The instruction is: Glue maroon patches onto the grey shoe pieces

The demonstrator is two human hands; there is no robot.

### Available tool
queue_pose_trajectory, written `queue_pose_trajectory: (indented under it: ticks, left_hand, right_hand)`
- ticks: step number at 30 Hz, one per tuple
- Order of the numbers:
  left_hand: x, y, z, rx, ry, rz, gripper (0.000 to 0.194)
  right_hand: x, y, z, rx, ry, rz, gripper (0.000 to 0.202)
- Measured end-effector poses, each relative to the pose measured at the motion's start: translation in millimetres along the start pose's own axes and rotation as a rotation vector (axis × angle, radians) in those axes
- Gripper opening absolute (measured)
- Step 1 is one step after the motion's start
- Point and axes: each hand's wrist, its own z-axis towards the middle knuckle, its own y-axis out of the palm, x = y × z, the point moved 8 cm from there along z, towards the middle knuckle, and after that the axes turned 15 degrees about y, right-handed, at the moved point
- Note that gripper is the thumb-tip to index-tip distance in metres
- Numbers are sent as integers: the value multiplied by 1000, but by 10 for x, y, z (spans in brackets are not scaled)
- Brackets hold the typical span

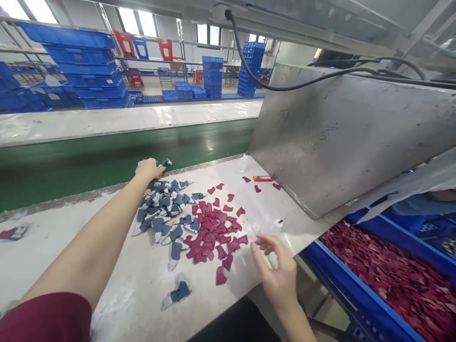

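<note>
1. The left arm (96, 242) reaches well forward from the lower left, nearly straight, bare below a dark red sleeve (46, 316).
2. The left hand (147, 168) is turned back upward, thumb extended toward the right; most of its fingers are hidden.
3. The right forearm (297, 320), also bare, rises from the bottom edge.
4. The right hand (276, 266), slightly blurred, has loosely curled fingers, thumb and forefinger tips near each other.

Patches (210, 229): on table (128, 294), clock centre
Parts (174, 209): ten o'clock, touching patches
Belt (107, 156): twelve, behind table
Panel (338, 137): two, on table
Bin (363, 288): four, beside table
</note>
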Motion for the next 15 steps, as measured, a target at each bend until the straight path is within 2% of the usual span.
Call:
queue_pose_trajectory:
  ticks: [2,3,6,8,11,13,15]
  left_hand:
    - [-10,-30,-2,-15,-18,0,39]
    - [-1,-61,-18,-19,-23,-1,36]
    - [107,-197,-141,-21,6,-18,33]
    - [229,-323,-329,-8,65,-34,32]
    - [426,-534,-860,50,203,-77,33]
    - [540,-657,-1378,135,333,-164,36]
    - [535,-687,-1946,211,368,-224,39]
  right_hand:
    - [-78,216,-6,-143,30,-63,20]
    - [-94,294,5,-153,34,-111,23]
    - [-65,461,76,-72,18,-280,31]
    - [-10,554,126,-27,14,-361,35]
    - [39,654,169,9,4,-416,37]
    - [49,697,179,14,-2,-436,36]
    - [55,729,185,-4,-2,-440,35]
